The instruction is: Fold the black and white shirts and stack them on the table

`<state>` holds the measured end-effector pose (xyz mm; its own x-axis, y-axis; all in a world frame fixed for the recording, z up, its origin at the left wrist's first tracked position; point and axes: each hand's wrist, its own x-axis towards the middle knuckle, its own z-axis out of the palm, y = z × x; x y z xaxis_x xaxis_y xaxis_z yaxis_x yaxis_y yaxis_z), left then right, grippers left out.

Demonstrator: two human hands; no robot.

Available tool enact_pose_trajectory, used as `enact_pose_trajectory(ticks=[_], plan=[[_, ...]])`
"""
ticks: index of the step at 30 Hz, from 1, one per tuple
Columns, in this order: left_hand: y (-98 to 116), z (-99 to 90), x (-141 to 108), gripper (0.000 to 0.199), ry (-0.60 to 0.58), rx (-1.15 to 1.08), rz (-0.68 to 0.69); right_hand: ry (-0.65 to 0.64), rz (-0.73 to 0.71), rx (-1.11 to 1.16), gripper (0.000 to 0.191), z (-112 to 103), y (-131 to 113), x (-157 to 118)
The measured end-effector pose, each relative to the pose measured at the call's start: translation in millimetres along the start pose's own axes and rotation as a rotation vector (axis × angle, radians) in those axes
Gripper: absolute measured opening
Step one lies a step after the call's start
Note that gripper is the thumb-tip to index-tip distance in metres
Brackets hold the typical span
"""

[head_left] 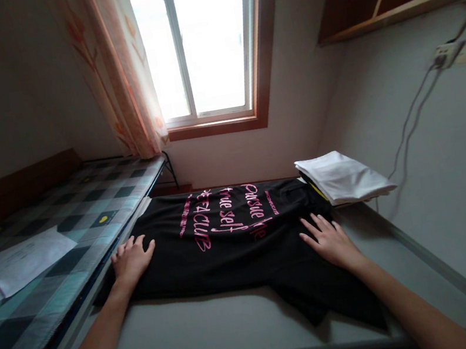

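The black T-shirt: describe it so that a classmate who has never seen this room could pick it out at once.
In front of the bright window stands a pale table. Across it, under the left hand and right hand, lies the black T-shirt. Its large pink lettering on black sets it apart from the folded white cloth beyond the right hand.

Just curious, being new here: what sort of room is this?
Probably a bedroom, perhaps in a dormitory: a plaid-covered bed, a flower-patterned curtain at the window, and a black T-shirt laid out.
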<state>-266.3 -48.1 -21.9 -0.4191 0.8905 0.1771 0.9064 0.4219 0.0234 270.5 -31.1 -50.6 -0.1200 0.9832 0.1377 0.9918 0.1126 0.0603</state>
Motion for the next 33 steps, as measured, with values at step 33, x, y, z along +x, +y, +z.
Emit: enact_pose_trajectory(ticks=[33], plan=[[-25.4, -15.8, 10.2, 0.038, 0.101, -0.132, -0.036, 0.133, 0.334, 0.325, 0.019, -16.2, 41.7, -2.2]])
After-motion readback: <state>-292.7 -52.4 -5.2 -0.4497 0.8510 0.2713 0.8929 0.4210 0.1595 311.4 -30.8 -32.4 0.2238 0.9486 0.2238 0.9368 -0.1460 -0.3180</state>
